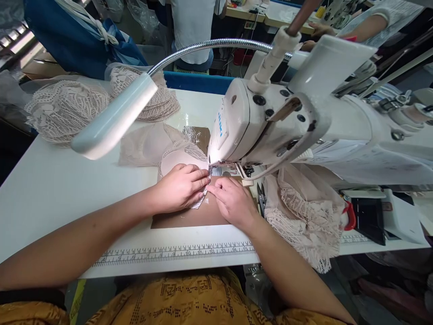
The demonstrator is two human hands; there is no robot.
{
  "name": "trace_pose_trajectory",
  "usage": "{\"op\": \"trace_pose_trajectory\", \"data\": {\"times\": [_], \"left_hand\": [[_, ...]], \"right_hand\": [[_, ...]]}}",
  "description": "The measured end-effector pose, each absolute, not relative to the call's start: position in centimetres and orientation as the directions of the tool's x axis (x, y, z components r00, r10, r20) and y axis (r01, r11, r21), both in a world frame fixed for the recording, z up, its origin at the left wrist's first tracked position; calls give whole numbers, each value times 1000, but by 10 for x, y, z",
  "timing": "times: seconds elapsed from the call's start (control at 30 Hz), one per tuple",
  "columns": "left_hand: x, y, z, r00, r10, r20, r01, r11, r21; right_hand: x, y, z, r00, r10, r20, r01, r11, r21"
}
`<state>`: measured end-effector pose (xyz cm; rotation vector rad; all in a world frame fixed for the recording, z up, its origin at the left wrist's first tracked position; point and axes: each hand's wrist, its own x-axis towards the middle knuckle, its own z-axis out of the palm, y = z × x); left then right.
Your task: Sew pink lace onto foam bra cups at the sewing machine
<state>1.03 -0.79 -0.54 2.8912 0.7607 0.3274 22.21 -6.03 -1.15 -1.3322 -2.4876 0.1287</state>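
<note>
In the head view, the pale pink moulded cup with beige lace edging [176, 159] lies at the centre of the frame, its right edge beneath the head of the white sewing machine marked JUKI [233, 122]. The left hand [185, 187], just left of centre, lies flattened over the cup's lower part, fingers extended close together and fingertips beside the needle area. The right hand [236, 201], right of centre, is half curled, its index finger reaching the fabric's edge; whether it pinches any cloth cannot be told. Below both hands is a flat brown sheet [189, 220], with a printed black ruler scale [176, 255] along the white table's [128, 198] front edge at lower centre. Dark metal scissors [261, 199] lie just right of the right hand, beside a heap of beige lace pieces [306, 212]. Stacked beige lace pieces [69, 108] sit at upper left, partly behind a pale tubular lamp [117, 115].
</note>
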Motion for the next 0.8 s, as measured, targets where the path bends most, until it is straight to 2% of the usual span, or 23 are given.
{"op": "trace_pose_trajectory", "data": {"times": [0.2, 0.47, 0.8], "left_hand": [[13, -10, -4, 831, 531, 167, 503, -845, 182], [1, -5, -1, 840, 496, 218, 422, -851, 313], [5, -8, -2, 874, 453, 176, 420, -886, 195]], "right_hand": [[221, -61, -10, -473, 855, 212, 840, 510, -184], [223, -62, -8, -496, 847, 194, 830, 527, -183], [224, -64, -9, -514, 834, 198, 806, 549, -220]]}}
